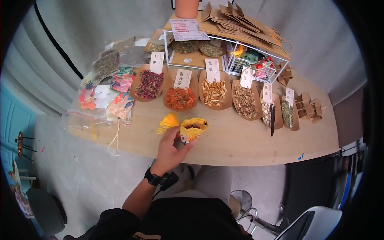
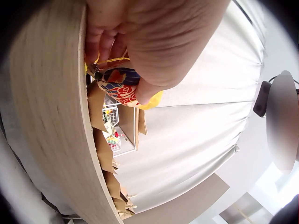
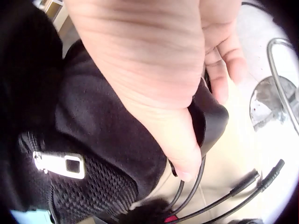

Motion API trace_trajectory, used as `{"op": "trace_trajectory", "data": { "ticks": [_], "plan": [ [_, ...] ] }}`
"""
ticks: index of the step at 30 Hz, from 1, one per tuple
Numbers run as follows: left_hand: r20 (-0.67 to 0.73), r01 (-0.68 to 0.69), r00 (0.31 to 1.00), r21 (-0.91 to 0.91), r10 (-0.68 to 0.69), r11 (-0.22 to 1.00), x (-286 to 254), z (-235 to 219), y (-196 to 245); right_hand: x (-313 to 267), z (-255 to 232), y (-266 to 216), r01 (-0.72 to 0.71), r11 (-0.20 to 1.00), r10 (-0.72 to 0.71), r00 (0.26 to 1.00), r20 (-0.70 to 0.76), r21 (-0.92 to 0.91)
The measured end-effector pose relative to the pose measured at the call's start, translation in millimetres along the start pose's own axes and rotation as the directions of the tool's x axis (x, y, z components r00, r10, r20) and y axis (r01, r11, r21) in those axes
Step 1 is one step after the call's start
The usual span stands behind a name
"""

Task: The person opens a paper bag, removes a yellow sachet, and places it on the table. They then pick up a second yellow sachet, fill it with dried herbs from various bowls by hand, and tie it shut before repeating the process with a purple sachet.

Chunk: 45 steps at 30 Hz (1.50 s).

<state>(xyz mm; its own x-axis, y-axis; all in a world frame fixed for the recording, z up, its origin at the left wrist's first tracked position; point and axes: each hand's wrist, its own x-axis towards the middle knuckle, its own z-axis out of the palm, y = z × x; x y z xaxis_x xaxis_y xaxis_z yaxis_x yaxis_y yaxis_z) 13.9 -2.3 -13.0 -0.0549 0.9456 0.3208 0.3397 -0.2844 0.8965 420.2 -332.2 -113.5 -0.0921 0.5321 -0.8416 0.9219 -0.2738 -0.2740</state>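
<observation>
Thumb and fingers of the left hand curl round the lower side of a small yellow-rimmed pouch, its mouth gaping upward on dark contents. The right hand is low by the person's dark clothing, thumb against a black flap; whether it grips that, I cannot tell from this angle. Being cloth, the pouch should prove light, soft and hardly slippery, but a squeeze or tilt could spill the filling, so the sides below the rim seem the best hold. It is over the surface, a yellow tassel beside it, orange dried petals beyond.
</observation>
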Motion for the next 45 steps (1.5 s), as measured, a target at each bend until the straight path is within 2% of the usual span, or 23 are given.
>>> {"op": "trace_trajectory", "data": {
  "ticks": [7,11,13,14,15,16,17,18,20,22,23,24,26,29,31,32,35,38,41,42,44,45],
  "plan": [
    [0.009,-0.033,0.999,0.025,0.033,0.999,-1,-1,-1,19,16,-7,-0.026,0.989,0.015,0.997,-0.078,-0.143],
    [0.011,-0.053,0.999,0.002,0.053,0.999,-1,-1,-4,23,-4,-13,0.037,0.961,-0.083,0.984,-0.156,-0.274],
    [0.036,-0.044,0.998,0.014,0.043,0.999,-1,-3,-2,15,-31,-14,0.161,0.936,-0.228,0.955,-0.191,-0.313],
    [0.048,-0.025,0.999,0.007,0.024,1.000,-2,-5,-2,-11,-82,-68,0.144,0.949,-0.196,0.966,-0.170,-0.280],
    [0.063,-0.006,0.998,-0.001,0.006,1.000,-2,-6,-2,-9,-102,-75,0.105,0.939,-0.156,0.979,-0.131,-0.328],
    [0.078,0.013,0.997,-0.010,-0.012,1.000,-3,-5,-2,-12,-121,-92,0.072,0.934,-0.175,0.946,-0.274,-0.350],
    [0.056,-0.008,0.998,-0.037,0.010,0.999,-4,-4,-3,-13,-142,-112,0.113,0.948,-0.223,0.903,-0.368,-0.297],
    [0.037,-0.034,0.999,-0.065,0.036,0.997,-3,-2,-5,-14,-165,-139,0.153,0.969,-0.218,0.901,-0.374,-0.196],
    [0.035,-0.073,0.996,-0.088,0.076,0.993,-2,0,-6,-4,-195,-186,0.406,0.912,-0.384,0.787,-0.483,-0.062],
    [0.082,-0.102,0.991,-0.074,0.108,0.992,0,-3,-6,3,-219,-242,0.622,0.743,-0.357,0.682,-0.638,0.248],
    [0.097,-0.088,0.990,-0.108,0.099,0.990,1,-3,-7,17,-229,-265,0.780,0.623,-0.457,0.421,-0.783,0.056],
    [0.110,-0.071,0.990,-0.136,0.086,0.988,1,-3,-8,33,-238,-284,0.861,0.481,-0.511,0.121,-0.851,-0.167],
    [0.134,-0.061,0.988,-0.149,0.081,0.987,-1,-8,-10,47,-256,-314,0.830,0.418,-0.558,-0.085,-0.825,-0.368],
    [0.139,-0.065,0.987,-0.144,0.085,0.987,0,-8,-10,54,-271,-340,0.770,0.404,-0.635,-0.153,-0.757,-0.494],
    [0.109,-0.032,0.993,-0.174,0.052,0.984,0,-6,-11,65,-272,-349,0.798,0.405,-0.667,-0.078,-0.741,-0.448],
    [0.147,-0.074,0.985,-0.145,0.096,0.987,1,-8,-17,69,-273,-352,0.809,0.407,-0.684,-0.038,-0.728,-0.424],
    [-0.026,-0.015,1.000,-0.457,0.003,0.889,-4,7,-9,68,-275,-362,0.909,0.367,-0.619,0.081,-0.781,-0.197],
    [-0.046,-0.033,0.999,-0.370,0.017,0.928,-5,9,-10,75,-274,-365,0.927,0.369,-0.533,0.270,-0.802,0.067],
    [0.025,0.056,0.998,-0.381,-0.050,0.923,-6,9,-7,91,-264,-369,0.899,0.022,-0.355,0.416,-0.837,0.438],
    [0.060,0.051,0.998,-0.330,-0.033,0.943,-6,6,-7,94,-262,-369,0.864,-0.056,-0.367,0.449,-0.815,0.501],
    [0.132,0.041,0.991,-0.225,-0.012,0.973,-7,1,-9,99,-257,-366,0.761,-0.202,-0.400,0.510,-0.761,0.616],
    [0.138,0.045,0.990,-0.193,-0.019,0.980,-7,0,-7,104,-256,-365,0.768,-0.177,-0.406,0.513,-0.757,0.615]
  ]
}}
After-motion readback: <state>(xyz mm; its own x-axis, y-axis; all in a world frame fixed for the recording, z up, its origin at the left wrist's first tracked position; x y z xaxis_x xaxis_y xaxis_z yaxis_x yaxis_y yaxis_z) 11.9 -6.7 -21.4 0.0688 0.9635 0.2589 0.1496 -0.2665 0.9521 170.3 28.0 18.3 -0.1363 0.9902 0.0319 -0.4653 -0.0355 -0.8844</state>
